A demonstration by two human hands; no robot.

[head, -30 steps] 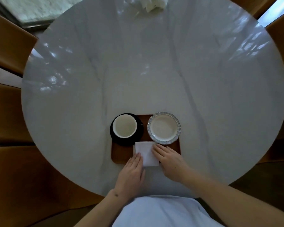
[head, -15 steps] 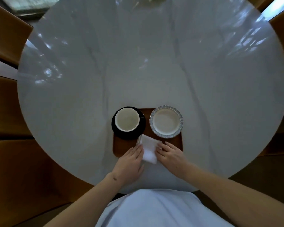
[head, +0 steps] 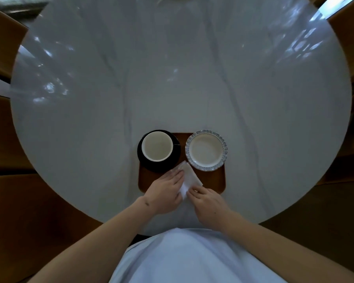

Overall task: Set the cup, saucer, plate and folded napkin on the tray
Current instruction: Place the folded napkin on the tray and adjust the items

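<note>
A brown wooden tray lies at the near edge of the round marble table. On its left stands a white cup on a black saucer. A white plate with a blue fluted rim sits on its right. A folded white napkin lies tilted on the tray's front middle. My left hand rests flat on the napkin's left side, fingers straight. My right hand touches the napkin's near corner with its fingertips.
The marble table stretches far beyond the tray. Wooden chairs stand around it at left and right. My light-coloured clothing fills the bottom of the view.
The napkin has turned from square to tilted on the tray. My left hand slid forward onto it; my right hand drew back to its near corner.
</note>
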